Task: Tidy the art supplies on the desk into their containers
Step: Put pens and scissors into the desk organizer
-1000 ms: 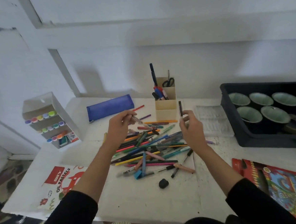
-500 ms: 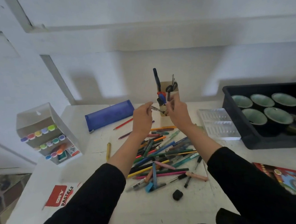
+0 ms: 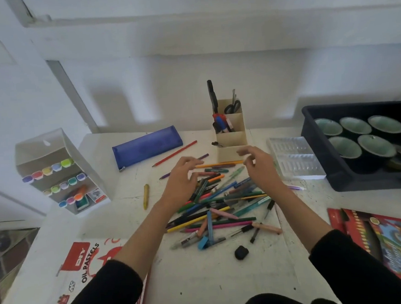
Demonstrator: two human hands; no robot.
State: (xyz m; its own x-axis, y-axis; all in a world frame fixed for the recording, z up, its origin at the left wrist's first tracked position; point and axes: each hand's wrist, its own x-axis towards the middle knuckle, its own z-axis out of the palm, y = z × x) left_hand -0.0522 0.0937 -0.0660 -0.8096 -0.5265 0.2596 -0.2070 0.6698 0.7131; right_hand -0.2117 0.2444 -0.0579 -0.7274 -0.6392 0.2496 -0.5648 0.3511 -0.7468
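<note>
A loose pile of pens and pencils [image 3: 218,204] lies in the middle of the white desk [image 3: 203,275]. Behind it stands a beige stepped pen holder [image 3: 231,135] with scissors, markers and pens inside. My left hand [image 3: 181,179] hovers over the pile's far left side with relaxed, slightly curled fingers and holds nothing. My right hand [image 3: 258,164] hangs just in front of the holder, fingers loosely curled and empty. A blue pencil case [image 3: 147,147] lies at the back left.
A white marker rack [image 3: 61,173] stands at the left. A clear plastic tray [image 3: 295,159] and a dark bin of green bowls [image 3: 365,145] sit at the right. An oil pastels box [image 3: 84,266], a coloured pencil box [image 3: 395,240], a yellow crayon [image 3: 146,196] and a black eraser [image 3: 241,252] lie nearby.
Both hands held pens up at the holder half a second ago. Now they have drawn back toward the pile, empty, and a dark pen sits in the holder's lower front section.
</note>
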